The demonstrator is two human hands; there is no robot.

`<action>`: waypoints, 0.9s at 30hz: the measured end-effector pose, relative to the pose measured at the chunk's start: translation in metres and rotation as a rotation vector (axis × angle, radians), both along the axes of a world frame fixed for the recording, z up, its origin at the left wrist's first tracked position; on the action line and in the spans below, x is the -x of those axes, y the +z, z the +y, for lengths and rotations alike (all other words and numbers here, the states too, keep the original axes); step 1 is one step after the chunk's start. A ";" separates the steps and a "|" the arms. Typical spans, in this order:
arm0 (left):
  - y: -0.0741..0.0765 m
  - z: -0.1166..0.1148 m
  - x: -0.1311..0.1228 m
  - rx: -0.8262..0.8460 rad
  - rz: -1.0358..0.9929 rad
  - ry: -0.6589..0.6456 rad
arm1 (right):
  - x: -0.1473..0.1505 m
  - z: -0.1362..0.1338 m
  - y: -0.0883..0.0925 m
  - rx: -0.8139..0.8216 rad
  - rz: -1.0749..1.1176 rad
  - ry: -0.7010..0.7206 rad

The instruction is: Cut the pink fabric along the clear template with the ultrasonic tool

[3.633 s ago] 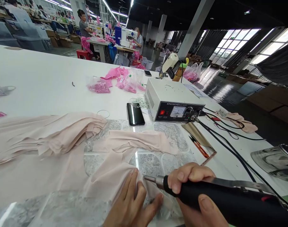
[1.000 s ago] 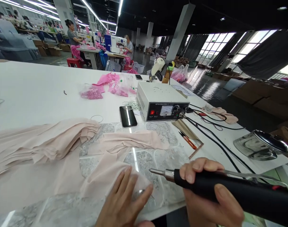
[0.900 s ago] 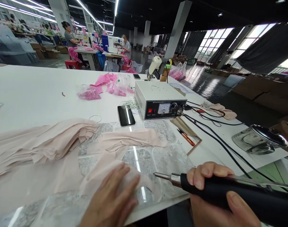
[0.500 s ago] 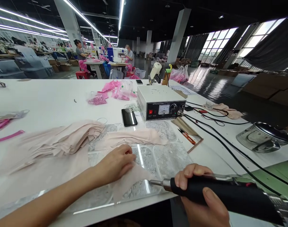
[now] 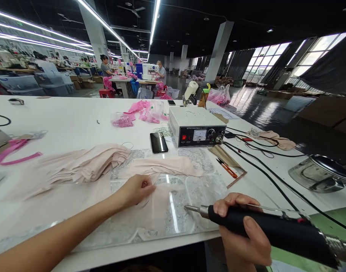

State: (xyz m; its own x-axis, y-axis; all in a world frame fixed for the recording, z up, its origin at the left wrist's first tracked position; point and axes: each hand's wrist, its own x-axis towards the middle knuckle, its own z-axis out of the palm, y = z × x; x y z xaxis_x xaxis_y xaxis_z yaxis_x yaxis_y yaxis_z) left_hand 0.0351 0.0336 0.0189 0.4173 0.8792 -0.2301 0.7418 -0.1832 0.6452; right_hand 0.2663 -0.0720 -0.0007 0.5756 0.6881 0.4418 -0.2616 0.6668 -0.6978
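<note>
Clear plastic bag [image 5: 115, 116]: small pink pieces [image 5: 123, 121] inside. Left hand [image 5: 138, 189] pinches thin pale-pink fabric [image 5: 155, 209]. Right hand [image 5: 246, 226] wrapped round black cylindrical metal-tipped tool [image 5: 283, 234].

There are one handheld tool [image 5: 286, 234], one control box [image 5: 197, 117], one orange cutter [image 5: 227, 168] and two phones [image 5: 159, 142].

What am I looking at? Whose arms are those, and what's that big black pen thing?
These are a person's own two hands, seen by a camera worn on that person's head, looking forward and down. The right hand grips a black handheld tool with a metal tip. The left hand pinches thin pale pink cloth. On the white table you can also see a cloth pile, a smartphone, orange-handled snips and a metal box with a dial gauge.
</note>
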 end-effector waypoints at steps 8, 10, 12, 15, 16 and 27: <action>0.001 -0.029 0.044 0.004 -0.034 0.096 | 0.003 -0.009 -0.003 0.019 0.075 0.015; -0.004 -0.033 0.044 0.019 -0.048 0.082 | 0.005 -0.008 -0.002 0.015 0.090 0.025; -0.011 -0.033 0.037 0.023 -0.079 0.082 | 0.006 -0.006 -0.001 0.016 0.092 0.024; -0.022 -0.029 0.019 -0.057 -0.144 0.095 | 0.006 -0.003 0.000 0.004 0.096 0.011; -0.024 -0.027 0.014 -0.101 -0.158 0.085 | 0.005 -0.002 0.000 -0.002 0.100 0.009; -0.005 0.011 0.019 -0.799 0.047 -0.890 | 0.002 -0.011 0.000 -0.030 0.124 0.023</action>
State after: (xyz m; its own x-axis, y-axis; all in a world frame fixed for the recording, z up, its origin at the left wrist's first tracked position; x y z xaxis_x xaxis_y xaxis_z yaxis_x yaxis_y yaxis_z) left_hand 0.0163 0.0446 0.0135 0.9577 0.1867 0.2188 0.1706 -0.9812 0.0907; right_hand 0.2640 -0.0833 -0.0008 0.6117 0.6889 0.3889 -0.3601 0.6801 -0.6386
